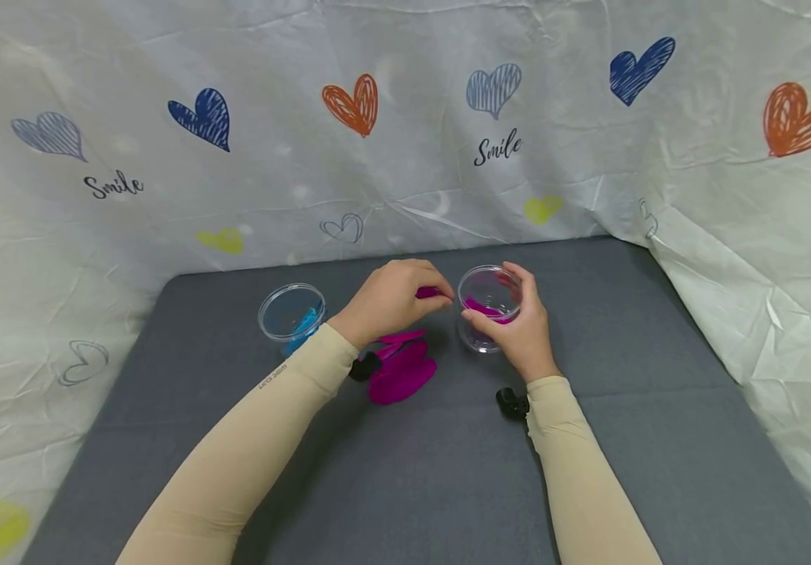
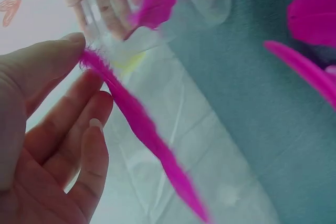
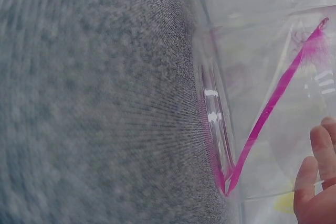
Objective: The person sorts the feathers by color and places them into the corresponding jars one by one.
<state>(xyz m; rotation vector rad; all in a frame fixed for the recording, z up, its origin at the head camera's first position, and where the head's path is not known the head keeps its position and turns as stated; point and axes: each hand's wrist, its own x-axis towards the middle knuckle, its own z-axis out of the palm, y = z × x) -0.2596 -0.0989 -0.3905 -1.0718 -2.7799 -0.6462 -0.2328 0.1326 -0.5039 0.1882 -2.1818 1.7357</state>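
Note:
My left hand (image 1: 398, 294) pinches a magenta feather (image 2: 142, 121) between thumb and fingers, just left of a clear jar (image 1: 478, 339). In the left wrist view the feather slants down from the fingertips. My right hand (image 1: 524, 333) grips the jar, its thumb on the near side and fingers on the far side. Inside the jar stands another magenta feather (image 3: 270, 100), leaning against the wall. A pile of magenta feathers (image 1: 401, 380) lies on the table below the left hand, partly covered by the left wrist.
A second clear jar (image 1: 274, 335) with blue feathers (image 1: 304, 323) inside stands to the left, partly behind the left sleeve. Grey cloth covers the table (image 1: 405, 479). A white curtain (image 1: 420, 180) printed with hearts hangs behind and at the sides.

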